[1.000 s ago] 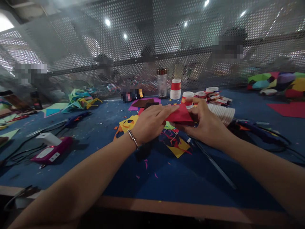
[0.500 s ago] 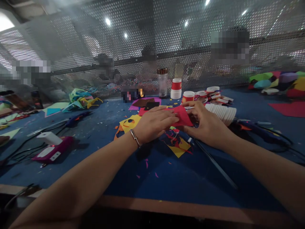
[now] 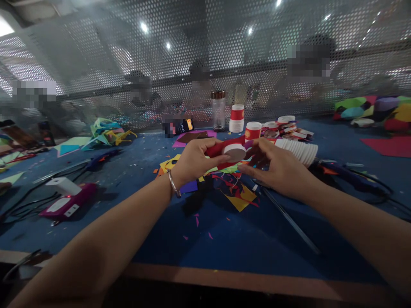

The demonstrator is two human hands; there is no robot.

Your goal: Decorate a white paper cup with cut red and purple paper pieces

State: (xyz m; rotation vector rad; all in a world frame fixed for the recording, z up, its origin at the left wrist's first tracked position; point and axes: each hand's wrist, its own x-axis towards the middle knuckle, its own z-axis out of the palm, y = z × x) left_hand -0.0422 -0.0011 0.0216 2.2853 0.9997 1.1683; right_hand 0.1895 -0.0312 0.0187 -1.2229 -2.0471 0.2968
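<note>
The white round piece [image 3: 234, 152], its back hidden by red paper [image 3: 214, 149], is before the glass jar [image 3: 218, 112]. Left hand [image 3: 198, 160] pinches it; right hand [image 3: 272, 167] is half open, its hold unclear.

Perforated grey partition [image 3: 180, 64] behind blue-topped counter [image 3: 180, 244] with brownish front edge [image 3: 257, 279]; small bright lights [image 3: 144, 27] across upper background; larger pale glow [image 3: 5, 25] at upper left.
</note>
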